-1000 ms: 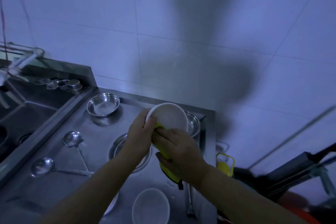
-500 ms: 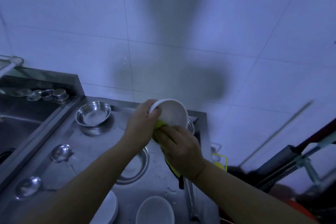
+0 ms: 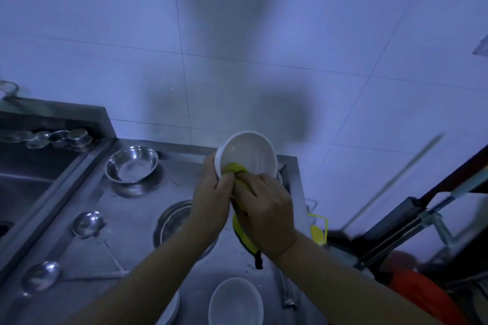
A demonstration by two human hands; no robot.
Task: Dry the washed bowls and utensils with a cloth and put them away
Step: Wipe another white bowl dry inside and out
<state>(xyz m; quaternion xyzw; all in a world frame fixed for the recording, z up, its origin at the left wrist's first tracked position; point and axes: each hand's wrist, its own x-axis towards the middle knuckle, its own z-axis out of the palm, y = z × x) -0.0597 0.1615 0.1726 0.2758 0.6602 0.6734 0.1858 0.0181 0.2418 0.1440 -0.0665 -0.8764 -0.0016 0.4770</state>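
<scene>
Above the steel counter [image 3: 137, 221], the left hand [image 3: 211, 203] grips the rim of a white bowl [image 3: 248, 155] tilted toward the camera, while the right hand [image 3: 266, 208], fingers curled, pinches a yellow cloth [image 3: 233, 168] against the bowl's lower inner wall. The step in hand is judged to be drying this bowl's interior. Completion likely calls for wiping the remaining wall, then stowing the bowl before addressing the second white bowl [image 3: 235, 303], steel bowl [image 3: 132, 163] and ladles [image 3: 87, 223].
</scene>
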